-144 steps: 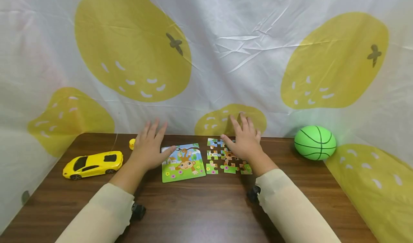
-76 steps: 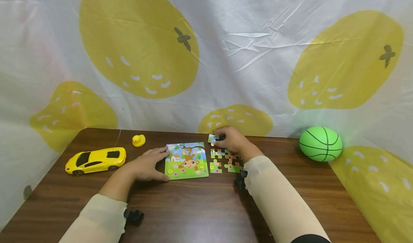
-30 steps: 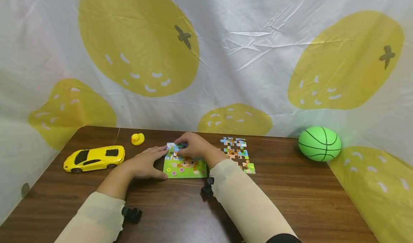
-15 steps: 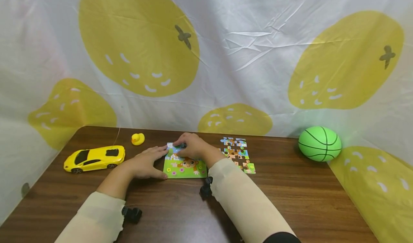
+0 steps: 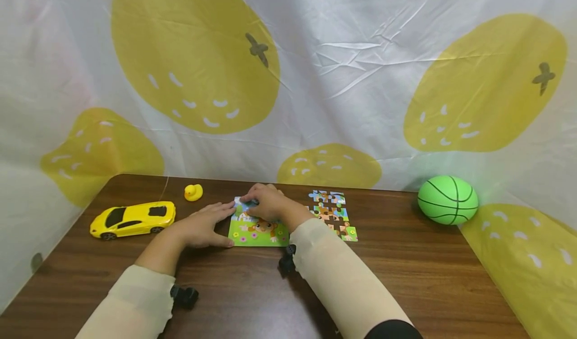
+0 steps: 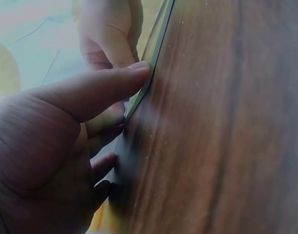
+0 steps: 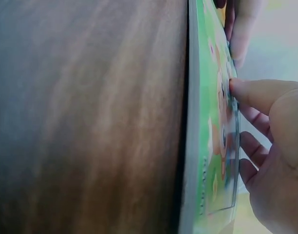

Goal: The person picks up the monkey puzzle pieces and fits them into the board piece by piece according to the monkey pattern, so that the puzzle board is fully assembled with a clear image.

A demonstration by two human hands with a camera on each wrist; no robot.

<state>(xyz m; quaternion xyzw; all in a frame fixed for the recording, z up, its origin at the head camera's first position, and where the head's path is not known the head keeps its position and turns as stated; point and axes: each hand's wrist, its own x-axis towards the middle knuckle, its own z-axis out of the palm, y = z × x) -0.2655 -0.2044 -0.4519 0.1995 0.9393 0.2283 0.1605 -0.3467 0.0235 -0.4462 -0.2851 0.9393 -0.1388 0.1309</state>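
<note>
A flat puzzle board (image 5: 257,238) with a monkey picture lies mid-table. My left hand (image 5: 205,227) rests along its left side, fingers at the upper left corner and thumb at the lower left. In the left wrist view, the left thumb (image 6: 134,69) touches the board's edge. Over the board's upper part, my right hand (image 5: 268,203) holds a small jigsaw piece (image 5: 245,206) against the surface, mostly hidden by the fingers. From the right wrist view, the right thumb (image 7: 239,87) bears on the board's face. Loose jigsaw pieces (image 5: 331,211) lie to its right, partly behind the right forearm.
A yellow toy car (image 5: 132,220) and a yellow rubber duck (image 5: 193,193) stand left of the board. At the back right sits a green ball (image 5: 448,200). A white curtain (image 5: 338,103) with yellow fruit prints hangs behind the table (image 5: 239,284).
The right hand took the top left loose piece and carried it left onto the board. The left hand came to the board's left side. During the last second both hands hardly move.
</note>
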